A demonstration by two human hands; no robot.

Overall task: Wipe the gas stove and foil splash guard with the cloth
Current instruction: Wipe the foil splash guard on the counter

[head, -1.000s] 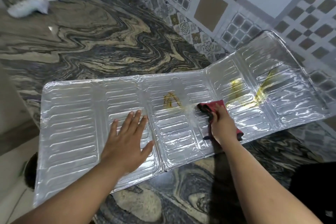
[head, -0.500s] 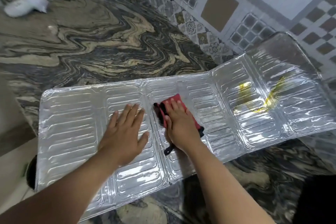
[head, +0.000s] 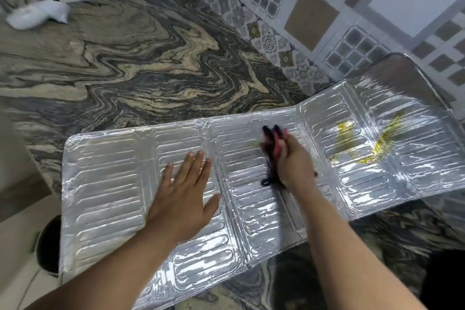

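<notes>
The silver foil splash guard [head: 108, 184] lies flat on the marbled counter, its right end panel tilted up against the tiled wall. My left hand [head: 182, 196] rests flat on a middle-left panel, fingers spread. My right hand [head: 293, 161] presses a red and black cloth [head: 273, 145] onto the centre panel; the cloth is blurred and mostly under my fingers. Yellow greasy smears [head: 364, 148] show on the right panels, and a faint yellow trace [head: 253, 143] sits just left of the cloth. No gas stove is in view.
The patterned stone counter [head: 151, 63] stretches behind the guard. A crumpled white cloth [head: 37, 14] lies at the far left back. The tiled wall [head: 314, 7] runs along the right. The counter's left edge drops off near a dark round object [head: 49, 244].
My right hand swept the cloth left over the centre yellow stain, then back right and slightly up. The stain is nearly gone. My left hand stayed flat on the foil.
</notes>
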